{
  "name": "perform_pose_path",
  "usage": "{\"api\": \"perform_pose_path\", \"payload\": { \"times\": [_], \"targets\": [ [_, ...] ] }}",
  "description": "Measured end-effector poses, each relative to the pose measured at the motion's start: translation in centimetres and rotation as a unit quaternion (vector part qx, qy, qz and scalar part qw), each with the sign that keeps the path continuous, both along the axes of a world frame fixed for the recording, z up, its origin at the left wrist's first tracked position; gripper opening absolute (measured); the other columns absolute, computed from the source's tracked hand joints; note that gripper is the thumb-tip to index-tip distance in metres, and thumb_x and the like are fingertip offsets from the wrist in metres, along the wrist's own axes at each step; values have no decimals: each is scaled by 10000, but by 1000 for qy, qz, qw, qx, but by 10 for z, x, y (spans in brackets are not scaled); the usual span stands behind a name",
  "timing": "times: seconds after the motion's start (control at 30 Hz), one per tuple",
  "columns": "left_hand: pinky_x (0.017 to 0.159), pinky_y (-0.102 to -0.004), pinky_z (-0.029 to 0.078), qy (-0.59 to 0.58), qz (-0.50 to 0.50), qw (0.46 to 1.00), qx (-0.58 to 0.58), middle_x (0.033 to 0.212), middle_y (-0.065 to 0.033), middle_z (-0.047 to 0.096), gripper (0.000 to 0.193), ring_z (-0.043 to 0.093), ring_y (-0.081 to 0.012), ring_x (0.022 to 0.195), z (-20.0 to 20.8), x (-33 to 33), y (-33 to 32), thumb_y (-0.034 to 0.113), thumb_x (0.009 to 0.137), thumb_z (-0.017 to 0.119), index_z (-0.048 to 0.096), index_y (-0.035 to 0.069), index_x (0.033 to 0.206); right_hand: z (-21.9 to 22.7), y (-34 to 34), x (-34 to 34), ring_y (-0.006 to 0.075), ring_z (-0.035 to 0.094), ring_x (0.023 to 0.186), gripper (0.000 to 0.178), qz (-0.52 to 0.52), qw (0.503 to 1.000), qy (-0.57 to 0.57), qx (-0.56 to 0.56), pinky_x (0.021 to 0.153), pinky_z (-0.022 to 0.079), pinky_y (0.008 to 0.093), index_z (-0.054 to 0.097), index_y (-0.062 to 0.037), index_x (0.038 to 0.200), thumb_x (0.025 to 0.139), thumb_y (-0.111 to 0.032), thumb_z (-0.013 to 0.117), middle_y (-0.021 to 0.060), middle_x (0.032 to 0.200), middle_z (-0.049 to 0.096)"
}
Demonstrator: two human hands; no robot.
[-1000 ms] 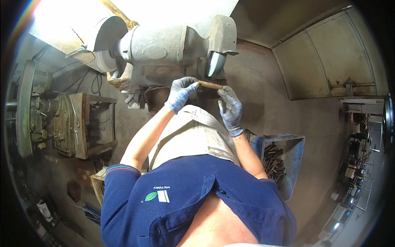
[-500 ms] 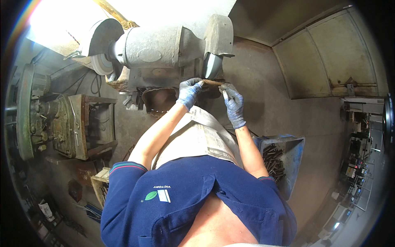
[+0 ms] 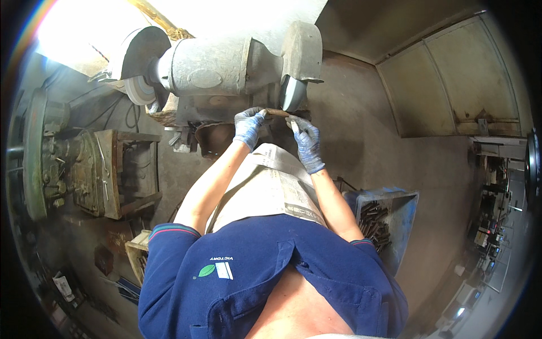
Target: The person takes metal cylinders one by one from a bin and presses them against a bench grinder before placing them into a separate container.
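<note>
Both my hands wear blue-grey work gloves. Between them is a short brown metal rod (image 3: 276, 112), lying roughly crosswise. My left hand (image 3: 248, 126) pinches its left end, and my right hand (image 3: 305, 141) grips its right end. Just beyond the rod is the right-hand wheel (image 3: 293, 94) of a bench grinder (image 3: 212, 68), partly covered by its guard (image 3: 303, 50). The rod lies close to the wheel's lower edge; whether the two touch I cannot tell.
A blue bin (image 3: 402, 217) of similar brown rods stands beside my right arm. Left of the grinder is a second wheel (image 3: 139, 90), and farther left a greenish machine (image 3: 73, 164). A pale bin (image 3: 137, 252) sits by my left side. Metal panels (image 3: 451, 79) stand at the far right.
Both hands have shifted left with the rod, so its right end is now nearer the wheel. My grip on both ends holds.
</note>
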State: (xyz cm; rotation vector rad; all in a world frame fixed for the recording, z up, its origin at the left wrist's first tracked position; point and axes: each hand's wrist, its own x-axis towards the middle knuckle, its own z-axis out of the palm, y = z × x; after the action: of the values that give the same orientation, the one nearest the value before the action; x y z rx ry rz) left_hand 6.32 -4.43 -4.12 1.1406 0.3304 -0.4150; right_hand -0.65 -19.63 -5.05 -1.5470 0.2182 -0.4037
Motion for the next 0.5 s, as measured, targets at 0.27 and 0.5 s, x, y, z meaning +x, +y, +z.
{"api": "perform_pose_path", "payload": {
  "times": [0.27, 0.5],
  "targets": [
    [570, -278, 538, 4, -17, 1000, 15, 754, -110, 650, 72, 621, -161, 628, 10, 1, -11, 0, 836, 603, 641, -61, 841, 0, -13, -5, 139, 614, 856, 140, 17, 999, 27, 3, 785, 479, 279, 664, 13, 957, 854, -66, 612, 90, 924, 671],
    [518, -260, 501, 10, -20, 999, -41, 732, -94, 654, 82, 620, -159, 589, -10, 2, -38, 43, 834, 626, 654, -33, 843, -1, -38, -16, 167, 624, 883, 168, 13, 997, 63, 30, 850, 488, 296, 659, 28, 942, 887, -108, 578, 109, 949, 664]
  ]
}}
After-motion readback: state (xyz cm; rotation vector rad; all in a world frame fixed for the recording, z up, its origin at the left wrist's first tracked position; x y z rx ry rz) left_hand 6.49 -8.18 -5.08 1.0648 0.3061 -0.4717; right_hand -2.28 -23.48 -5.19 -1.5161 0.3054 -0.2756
